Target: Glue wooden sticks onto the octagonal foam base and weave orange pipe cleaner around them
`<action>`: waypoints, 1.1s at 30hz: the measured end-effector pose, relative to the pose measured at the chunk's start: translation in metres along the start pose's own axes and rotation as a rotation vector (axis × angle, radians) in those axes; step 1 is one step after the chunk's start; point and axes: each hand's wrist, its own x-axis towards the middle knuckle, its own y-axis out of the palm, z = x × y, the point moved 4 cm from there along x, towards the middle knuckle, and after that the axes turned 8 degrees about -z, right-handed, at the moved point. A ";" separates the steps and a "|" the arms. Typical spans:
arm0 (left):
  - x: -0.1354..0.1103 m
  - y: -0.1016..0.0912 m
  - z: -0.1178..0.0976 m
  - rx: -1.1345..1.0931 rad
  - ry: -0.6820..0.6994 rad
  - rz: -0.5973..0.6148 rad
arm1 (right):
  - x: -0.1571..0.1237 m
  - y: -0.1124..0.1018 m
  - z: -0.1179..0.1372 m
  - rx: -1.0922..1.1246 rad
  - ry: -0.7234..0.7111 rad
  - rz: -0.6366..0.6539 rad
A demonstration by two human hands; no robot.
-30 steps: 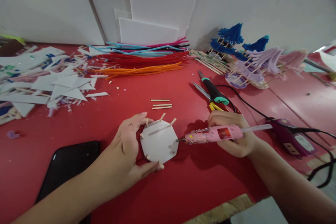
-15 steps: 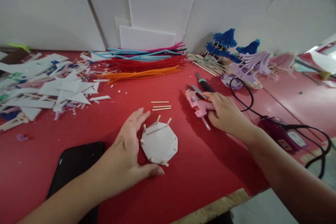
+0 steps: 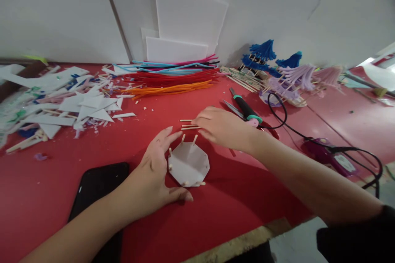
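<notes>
My left hand (image 3: 152, 170) rests on the red table (image 3: 234, 201) and cups a white foam octagon (image 3: 189, 164), thumb under its near edge and fingers along its left side. Short wooden sticks stand out from the octagon's rim. My right hand (image 3: 220, 128) reaches across above the octagon, palm down. Its fingertips are pressed together on the three loose wooden sticks (image 3: 187, 125) lying just beyond the octagon. A pink glue gun (image 3: 254, 123) lies behind my right wrist, mostly hidden.
A black phone (image 3: 98, 189) lies by my left forearm. White foam scraps (image 3: 77, 104) are heaped at left, coloured pipe cleaners (image 3: 173, 76) and foam sheets (image 3: 188, 24) at the back. A black-handled tool (image 3: 245, 109), cable, purple power strip (image 3: 327, 154) and tasselled crafts (image 3: 290, 74) sit at right.
My right hand took the glue gun away from the octagon, laid it down to the right, then moved left onto the loose sticks. My left hand stayed on the octagon.
</notes>
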 end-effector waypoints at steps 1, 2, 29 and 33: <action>0.000 0.000 -0.001 -0.013 0.007 0.005 | 0.004 0.003 0.002 -0.016 -0.034 0.019; 0.001 -0.001 -0.001 -0.033 0.012 0.002 | 0.007 0.006 0.004 -0.036 -0.063 0.033; 0.000 0.002 0.001 0.004 0.089 -0.089 | -0.055 -0.001 0.028 0.595 0.335 -0.530; -0.001 0.003 0.003 0.007 0.080 -0.080 | -0.056 -0.003 0.027 0.515 0.277 -0.535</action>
